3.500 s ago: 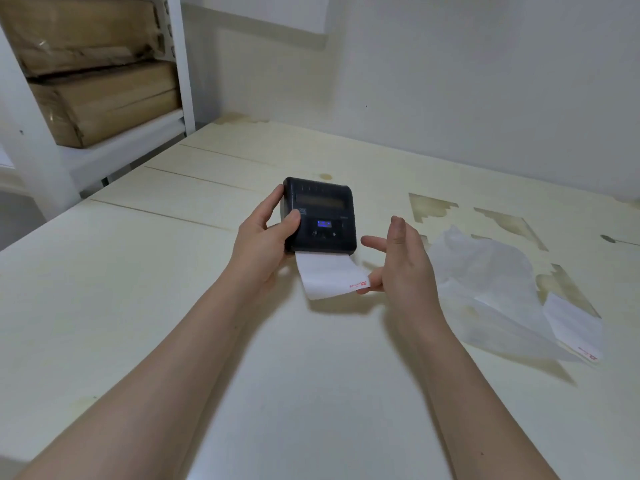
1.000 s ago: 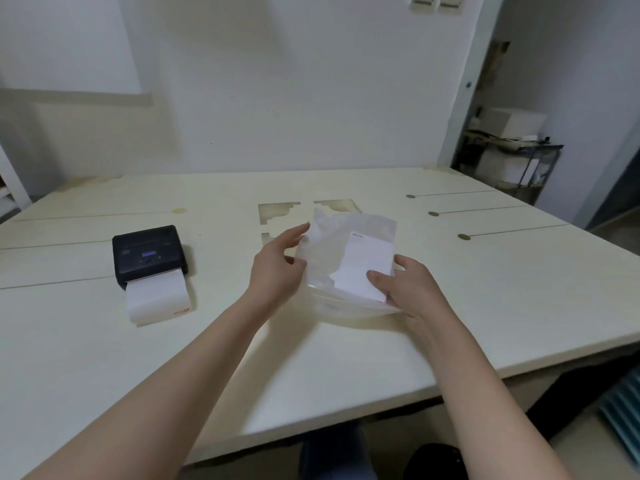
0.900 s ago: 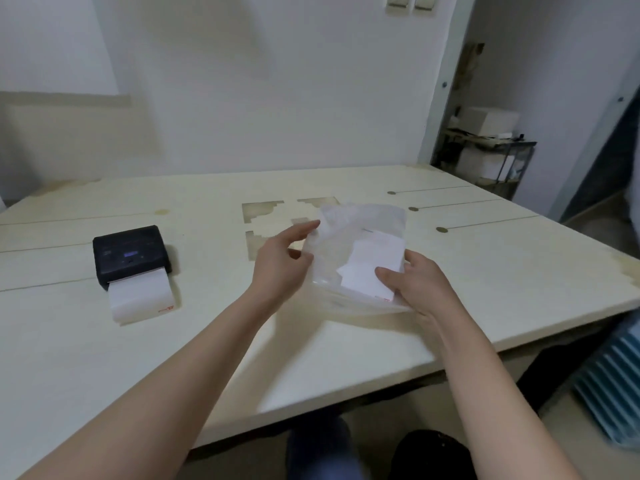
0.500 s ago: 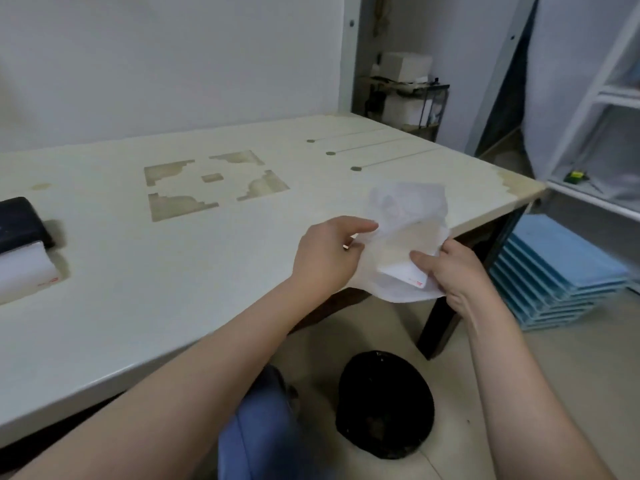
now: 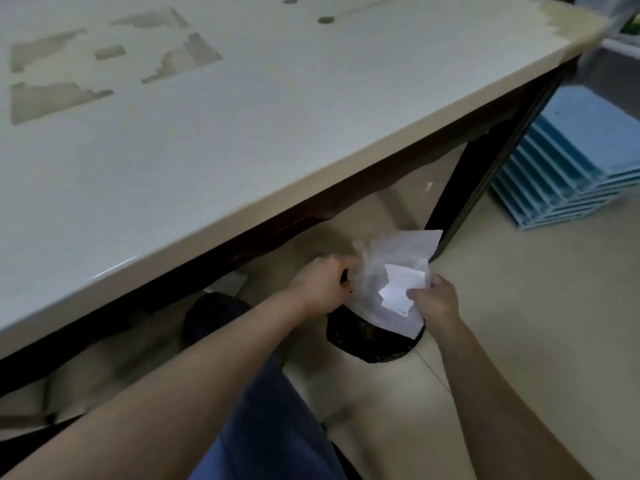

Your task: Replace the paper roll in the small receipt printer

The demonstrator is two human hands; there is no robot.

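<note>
A crumpled clear plastic wrapper (image 5: 381, 268) with a white paper slip (image 5: 398, 289) against it is held below the table edge, right above a black-lined bin (image 5: 372, 339) on the floor. My left hand (image 5: 320, 285) grips the wrapper's left side. My right hand (image 5: 434, 299) pinches the slip and the wrapper's right side. The receipt printer is out of view.
The pale table top (image 5: 207, 116) with worn patches fills the upper left; its dark leg (image 5: 485, 161) stands just behind the bin. A stack of blue trays (image 5: 575, 161) sits on the floor at right. My blue-trousered leg (image 5: 273, 427) is below.
The view has swung right and down, away from the printer. Both hands have carried the wrapper and slip off the table, down to just over the bin.
</note>
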